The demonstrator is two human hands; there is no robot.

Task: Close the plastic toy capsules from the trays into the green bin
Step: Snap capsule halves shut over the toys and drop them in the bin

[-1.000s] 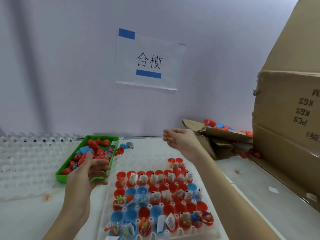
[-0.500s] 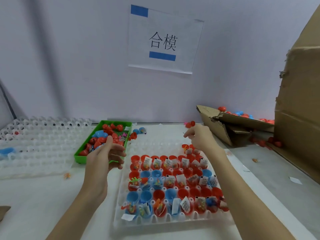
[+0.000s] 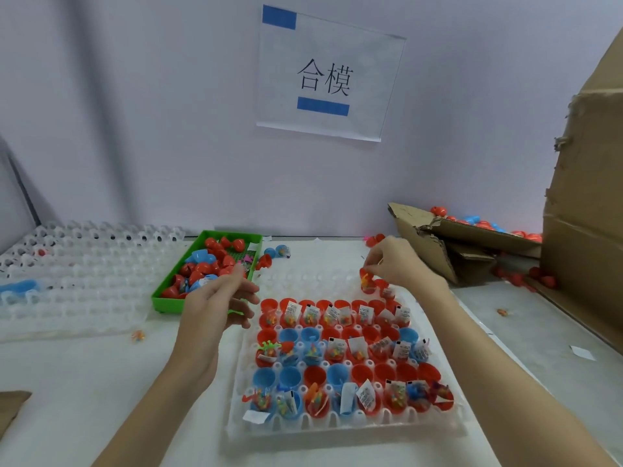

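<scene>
A clear plastic tray (image 3: 340, 429) in front of me holds several rows of open red and blue capsule halves, many with small toys and paper slips inside. My right hand (image 3: 399, 262) hovers over the tray's far right corner and pinches a red capsule half (image 3: 365, 277) with a toy in it. My left hand (image 3: 215, 305) floats at the tray's left edge, fingers loosely curled, holding nothing that I can see. The green bin (image 3: 168, 298) sits just beyond it, filled with closed red and blue capsules (image 3: 205, 261).
Stacked empty clear trays (image 3: 77, 274) fill the left of the table. A torn cardboard box (image 3: 438, 241) with loose capsule halves lies at the back right, beside a tall carton (image 3: 586, 230). A few capsules (image 3: 279, 252) lie behind the bin.
My right hand came down from the back of the table to the tray's far corner and took hold of a red capsule half. My left hand stayed near the bin.
</scene>
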